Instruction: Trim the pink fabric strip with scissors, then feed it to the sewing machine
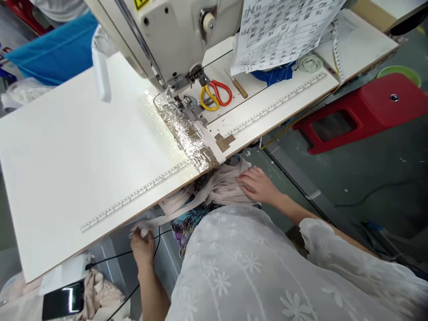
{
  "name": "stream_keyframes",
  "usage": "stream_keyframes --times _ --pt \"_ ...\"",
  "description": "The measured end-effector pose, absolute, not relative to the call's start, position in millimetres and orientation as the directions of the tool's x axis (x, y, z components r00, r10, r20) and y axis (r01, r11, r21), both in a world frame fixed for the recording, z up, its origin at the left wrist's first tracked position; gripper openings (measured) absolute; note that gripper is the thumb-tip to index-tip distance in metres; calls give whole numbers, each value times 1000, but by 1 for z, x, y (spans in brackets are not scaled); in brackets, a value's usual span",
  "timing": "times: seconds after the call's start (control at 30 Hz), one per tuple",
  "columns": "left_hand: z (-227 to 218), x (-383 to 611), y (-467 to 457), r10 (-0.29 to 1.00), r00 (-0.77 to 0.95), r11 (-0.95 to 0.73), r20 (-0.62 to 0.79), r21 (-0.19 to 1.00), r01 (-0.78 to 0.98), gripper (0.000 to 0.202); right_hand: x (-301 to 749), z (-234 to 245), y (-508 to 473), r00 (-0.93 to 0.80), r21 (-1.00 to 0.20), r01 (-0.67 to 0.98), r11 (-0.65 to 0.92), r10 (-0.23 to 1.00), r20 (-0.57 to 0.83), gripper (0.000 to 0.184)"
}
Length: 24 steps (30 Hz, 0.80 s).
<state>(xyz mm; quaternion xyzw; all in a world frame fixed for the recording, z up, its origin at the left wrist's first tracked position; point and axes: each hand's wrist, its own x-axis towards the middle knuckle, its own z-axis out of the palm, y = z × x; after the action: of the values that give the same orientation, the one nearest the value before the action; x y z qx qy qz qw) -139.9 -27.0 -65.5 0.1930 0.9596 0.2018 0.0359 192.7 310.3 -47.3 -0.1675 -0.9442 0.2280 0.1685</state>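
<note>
My left hand [143,246], below the table's front edge, is closed on the end of a pale pink fabric strip [187,206]; that end is slightly blurred. The strip runs across my lap to a bunched pale pink cloth [225,185]. On this cloth lies my right hand [258,185], its fingers laid out along the top and not closed round it. Part of the cloth is hidden under the table edge. In front of me stands a sewing machine [177,40], with no fabric visible under its needle area.
On the white table [67,147] are red-and-yellow scissors [216,95], a wooden-handled awl [239,87] and a printed sheet [281,33]. A red stool [384,107] stands to the right. At lower left, a phone [63,299] lies near pink cloth [100,290] and a black cable [113,257].
</note>
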Motion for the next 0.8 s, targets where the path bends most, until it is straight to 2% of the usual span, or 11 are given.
stream_keyframes --times 0.13,0.23,0.3,0.4,0.43,0.5,0.57,0.63,0.7,0.73,0.8 --pt "-64 -110 3 463 -886 783 -6 472 406 46 199 -50 299 -942 -558 303 773 330 -54 25" --pt "-46 -76 44 585 -801 660 -126 649 380 47 197 -46 298 -932 -585 355 729 326 -160 27" --pt "-31 -54 75 734 -601 569 -315 769 291 44 193 -37 300 -930 -614 361 702 318 -184 30" --pt "-12 -27 118 872 -100 490 -480 860 140 41 186 -12 300 -914 -738 381 556 347 -210 31" --pt "-7 -19 130 879 14 476 -478 877 70 42 183 -1 299 -904 -794 380 475 373 -210 31" --pt "1 -7 151 892 63 452 -448 882 -131 44 176 22 298 -895 -873 333 356 410 -175 30" --pt "10 0 170 897 -21 407 -442 843 -352 46 168 43 299 -904 -876 235 421 426 -39 28" --pt "24 0 185 889 -45 390 -456 805 -446 49 158 57 304 -877 -817 136 561 452 164 26" --pt "43 -6 196 896 84 435 -437 823 -364 50 148 65 311 -848 -794 36 606 440 297 23" --pt "54 -11 199 889 184 456 -419 847 -274 50 142 66 316 -868 -816 -22 578 394 302 24" --pt "76 -24 201 852 337 451 -400 888 -88 49 134 67 326 -947 -882 -121 455 214 240 28"
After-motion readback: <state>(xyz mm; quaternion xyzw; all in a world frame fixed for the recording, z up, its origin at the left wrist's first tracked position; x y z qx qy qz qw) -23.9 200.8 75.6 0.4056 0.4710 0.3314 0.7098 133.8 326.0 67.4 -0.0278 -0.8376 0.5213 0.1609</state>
